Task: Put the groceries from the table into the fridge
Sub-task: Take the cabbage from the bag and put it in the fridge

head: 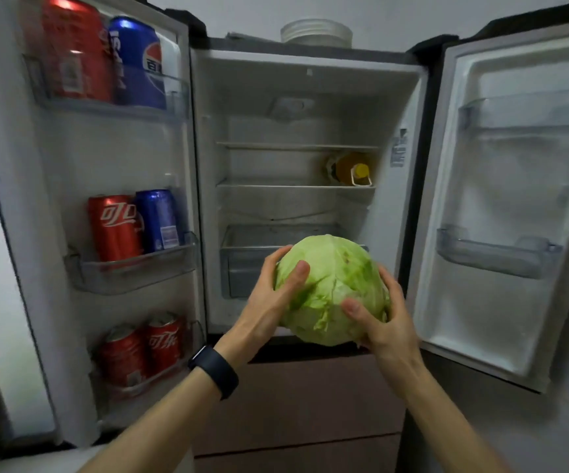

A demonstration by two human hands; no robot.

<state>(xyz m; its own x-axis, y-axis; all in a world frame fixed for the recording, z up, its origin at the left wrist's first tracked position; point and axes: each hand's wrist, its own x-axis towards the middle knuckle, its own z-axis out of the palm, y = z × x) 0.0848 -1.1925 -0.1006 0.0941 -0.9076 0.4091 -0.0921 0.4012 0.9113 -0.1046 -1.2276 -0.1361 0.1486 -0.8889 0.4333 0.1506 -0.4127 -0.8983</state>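
A pale green cabbage is held up between both hands in front of the open fridge. My left hand, with a dark watch on its wrist, grips the cabbage's left side, thumb across its front. My right hand grips its right side from below. The cabbage sits at the height of the clear crisper drawer, just outside the fridge's lower opening. The table is not in view.
Both fridge doors stand open. The left door holds red and blue drink cans on three racks. The right door's racks hold nothing. A yellow oil bottle lies on the middle shelf. Brown drawers sit below.
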